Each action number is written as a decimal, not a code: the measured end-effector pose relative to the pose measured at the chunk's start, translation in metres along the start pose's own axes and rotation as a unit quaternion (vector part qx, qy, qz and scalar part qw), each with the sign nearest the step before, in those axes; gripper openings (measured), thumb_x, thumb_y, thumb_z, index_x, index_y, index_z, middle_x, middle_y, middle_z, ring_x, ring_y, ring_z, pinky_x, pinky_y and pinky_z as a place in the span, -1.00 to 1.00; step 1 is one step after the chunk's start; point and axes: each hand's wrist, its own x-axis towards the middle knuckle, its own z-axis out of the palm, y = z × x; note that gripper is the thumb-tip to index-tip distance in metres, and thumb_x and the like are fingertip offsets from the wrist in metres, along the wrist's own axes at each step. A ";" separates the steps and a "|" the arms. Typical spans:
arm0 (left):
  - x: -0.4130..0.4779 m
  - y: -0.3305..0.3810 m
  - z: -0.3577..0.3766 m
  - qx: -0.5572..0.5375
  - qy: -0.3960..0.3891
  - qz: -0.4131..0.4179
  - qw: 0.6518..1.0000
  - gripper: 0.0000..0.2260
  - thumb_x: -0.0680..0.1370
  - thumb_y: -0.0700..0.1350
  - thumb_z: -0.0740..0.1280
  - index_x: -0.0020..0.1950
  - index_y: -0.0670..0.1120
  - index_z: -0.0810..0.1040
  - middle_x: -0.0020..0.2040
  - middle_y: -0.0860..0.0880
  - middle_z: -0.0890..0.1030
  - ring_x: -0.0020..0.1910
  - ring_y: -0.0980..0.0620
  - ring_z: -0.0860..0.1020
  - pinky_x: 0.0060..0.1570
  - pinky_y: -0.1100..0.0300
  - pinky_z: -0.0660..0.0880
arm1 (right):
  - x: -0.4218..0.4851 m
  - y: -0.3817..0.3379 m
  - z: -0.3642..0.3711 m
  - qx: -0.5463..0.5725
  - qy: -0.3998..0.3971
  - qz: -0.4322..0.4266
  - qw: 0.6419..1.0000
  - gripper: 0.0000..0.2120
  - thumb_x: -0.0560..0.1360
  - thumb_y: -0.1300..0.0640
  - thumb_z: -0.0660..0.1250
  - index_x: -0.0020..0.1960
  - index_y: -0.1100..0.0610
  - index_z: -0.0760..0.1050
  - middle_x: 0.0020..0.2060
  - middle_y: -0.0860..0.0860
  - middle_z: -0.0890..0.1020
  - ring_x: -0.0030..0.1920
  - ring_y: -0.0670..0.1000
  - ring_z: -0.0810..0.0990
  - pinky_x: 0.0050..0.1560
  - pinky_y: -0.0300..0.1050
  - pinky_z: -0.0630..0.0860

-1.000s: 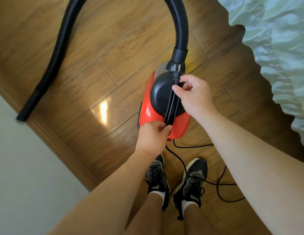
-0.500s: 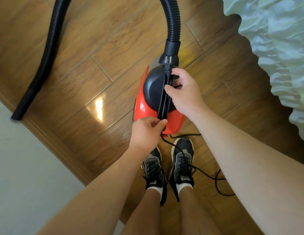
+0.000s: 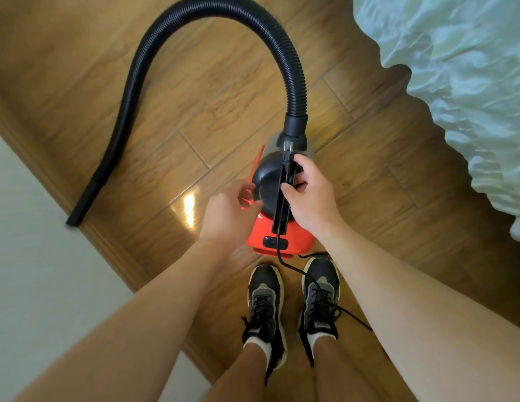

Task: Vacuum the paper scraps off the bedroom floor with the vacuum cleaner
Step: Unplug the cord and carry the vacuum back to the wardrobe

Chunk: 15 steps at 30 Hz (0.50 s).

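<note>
The vacuum cleaner (image 3: 282,236), a small red canister with a black dome, is sitting on the wooden floor (image 3: 195,117) just ahead of the person's shoes (image 3: 264,303). A black handle (image 3: 279,216) is running along its top, with the plug (image 3: 287,150) lying at the front end of it. The power cord (image 3: 279,253) is trailing off the back and crossing the right shoe.

The right hand (image 3: 308,198) is gripping that handle near its front, thumb and fingers (image 3: 299,163) curling round the bar. Whether they are also trapping the cord against it cannot be told. The left hand (image 3: 224,213) is hovering just beside the canister's left flank, fingers loosely spread and holding nothing. Contact with the shell cannot be made out.

The ribbed hose (image 3: 293,82) is arching forward from the canister's nose and looping round to the left. Its nozzle end (image 3: 79,213) is lying on the floor by the pale wall (image 3: 35,271). A rumpled bed cover (image 3: 456,68) is filling the upper right. No paper scraps are showing.

Judging by its size and plastic shell, the canister is probably light enough for one hand, rigid and smooth, so the handle is looking like the sound place to lift it. The hose is likely springy and will be tugging sideways. For the sucking itself, the stiff nozzle end seems the part to hold, once the plug is freed.
</note>
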 end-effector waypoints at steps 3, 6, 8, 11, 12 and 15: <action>0.016 0.010 -0.008 0.015 0.026 0.026 0.999 -0.71 0.57 -0.10 0.41 0.29 -0.04 0.56 0.00 0.07 0.61 0.01 0.07 0.58 0.09 0.11 0.56 | 0.002 -0.003 -0.003 0.003 0.005 0.022 1.000 -0.55 0.53 0.20 0.44 0.29 -0.12 0.37 -0.06 -0.05 0.66 -0.05 0.00 0.68 0.07 0.07 0.65; 0.032 0.021 -0.019 0.047 0.028 0.069 0.996 -0.61 0.58 -0.07 0.40 0.41 0.00 0.49 0.15 0.05 0.61 0.12 0.07 0.56 0.18 0.06 0.55 | 0.002 -0.004 -0.003 0.015 0.009 0.053 0.998 -0.62 0.54 0.20 0.46 0.18 -0.05 0.33 -0.09 -0.06 0.65 -0.09 -0.03 0.69 0.03 0.01 0.67; 0.042 0.030 -0.026 0.062 0.005 0.099 0.993 -0.51 0.61 -0.04 0.38 0.53 0.08 0.37 0.34 0.04 0.56 0.25 0.04 0.54 0.23 0.16 0.47 | 0.000 -0.003 -0.002 0.012 0.011 0.067 0.998 -0.72 0.55 0.18 0.45 0.12 -0.01 0.39 -0.09 -0.09 0.64 -0.08 -0.05 0.68 0.01 -0.05 0.65; 0.062 0.043 -0.036 0.091 -0.053 0.131 0.986 -0.40 0.64 0.03 0.33 0.62 0.21 0.13 0.57 0.12 0.31 0.47 0.06 0.37 0.24 0.28 0.28 | 0.000 -0.005 0.000 -0.020 0.002 0.065 0.998 -0.88 0.58 0.14 0.41 0.11 0.05 0.55 -0.09 -0.11 0.65 -0.05 -0.06 0.66 -0.02 -0.16 0.60; 0.069 0.046 -0.039 0.105 -0.069 0.142 0.982 -0.37 0.64 0.04 0.33 0.62 0.25 0.08 0.61 0.15 0.22 0.53 0.06 0.28 0.29 0.27 0.24 | 0.001 -0.006 0.001 -0.027 0.001 0.062 0.998 -0.89 0.59 0.15 0.40 0.11 0.06 0.58 -0.10 -0.10 0.66 -0.08 -0.07 0.66 -0.06 -0.18 0.58; 0.091 0.053 -0.052 0.137 -0.103 0.173 0.970 -0.29 0.63 0.05 0.35 0.62 0.30 -0.03 0.66 0.17 0.03 0.63 0.00 0.05 0.53 0.05 0.11 | 0.001 -0.010 0.004 -0.033 0.004 0.074 0.997 -0.94 0.60 0.18 0.37 0.01 0.06 0.60 -0.16 -0.07 0.65 -0.16 -0.09 0.64 -0.18 -0.22 0.51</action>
